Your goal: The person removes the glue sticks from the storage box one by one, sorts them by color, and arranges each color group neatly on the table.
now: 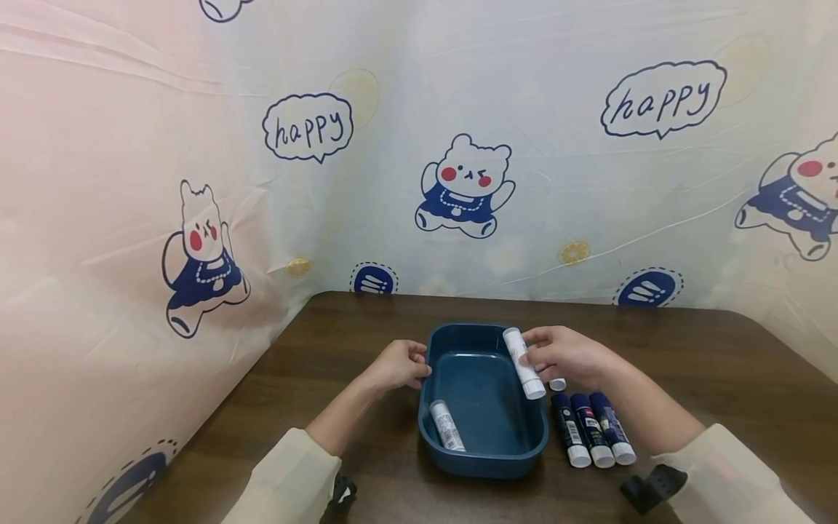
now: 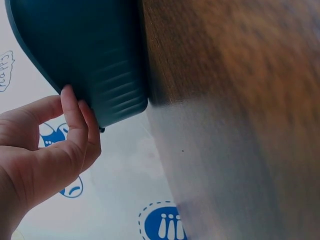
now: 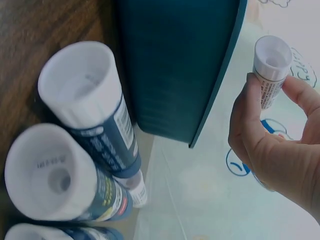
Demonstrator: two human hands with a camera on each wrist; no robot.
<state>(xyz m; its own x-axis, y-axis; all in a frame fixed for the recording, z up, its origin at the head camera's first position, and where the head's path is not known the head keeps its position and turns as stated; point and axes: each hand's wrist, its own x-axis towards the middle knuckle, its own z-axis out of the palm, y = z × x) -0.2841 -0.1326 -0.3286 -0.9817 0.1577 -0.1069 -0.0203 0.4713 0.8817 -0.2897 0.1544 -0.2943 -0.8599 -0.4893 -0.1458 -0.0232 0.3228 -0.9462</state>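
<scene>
My right hand [image 1: 568,356] pinches a white glue stick [image 1: 524,364] between thumb and fingers, tilted over the right rim of a dark blue plastic bin [image 1: 484,466]. In the right wrist view, the held stick's hollow round end [image 3: 272,52] faces the camera. My left hand [image 1: 396,366] holds the bin's left rim with its fingertips; in the left wrist view, bent fingers [image 2: 75,120] lie against the bin's outer wall [image 2: 110,75]. Another white glue stick [image 1: 447,426] lies inside the bin, by its near left corner.
Right of the bin, three dark blue glue sticks [image 1: 592,429] with white ends lie side by side on the brown wooden table [image 1: 366,320]. Beyond them is another white glue stick [image 1: 558,383], partly hidden by my right hand. A printed cloth [image 1: 393,182] hangs behind the table.
</scene>
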